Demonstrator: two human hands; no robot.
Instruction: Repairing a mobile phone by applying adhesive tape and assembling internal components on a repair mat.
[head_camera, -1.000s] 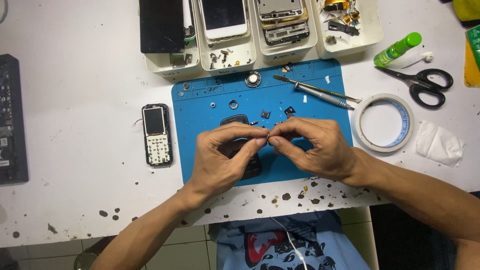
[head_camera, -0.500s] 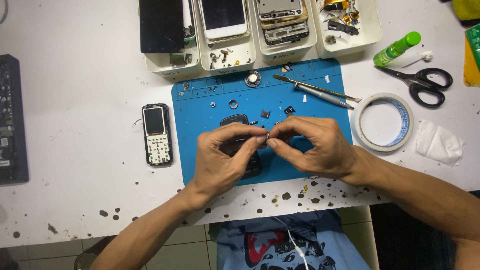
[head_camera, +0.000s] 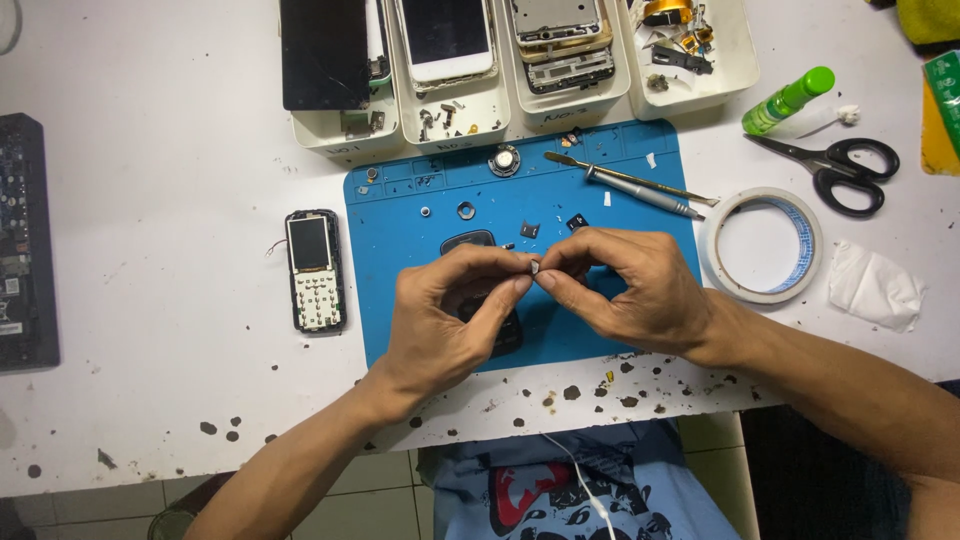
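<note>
- Both hands meet at the frame's centre, left hand (head_camera: 445, 320) and right hand (head_camera: 625, 290) pinching one tiny pale part (head_camera: 536, 268) between their fingertips (too small to identify).
- Under them lies a blue mat (head_camera: 400, 250), with a dark phone body (head_camera: 468, 241) partly hidden.
- Left of the mat rests a keypad phone (head_camera: 313, 270).
- Right of it sits a tape roll (head_camera: 765, 245).

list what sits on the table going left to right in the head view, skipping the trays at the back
black keyboard → keypad phone → left hand → right hand → tape roll → scissors → yellow-green packet
</note>
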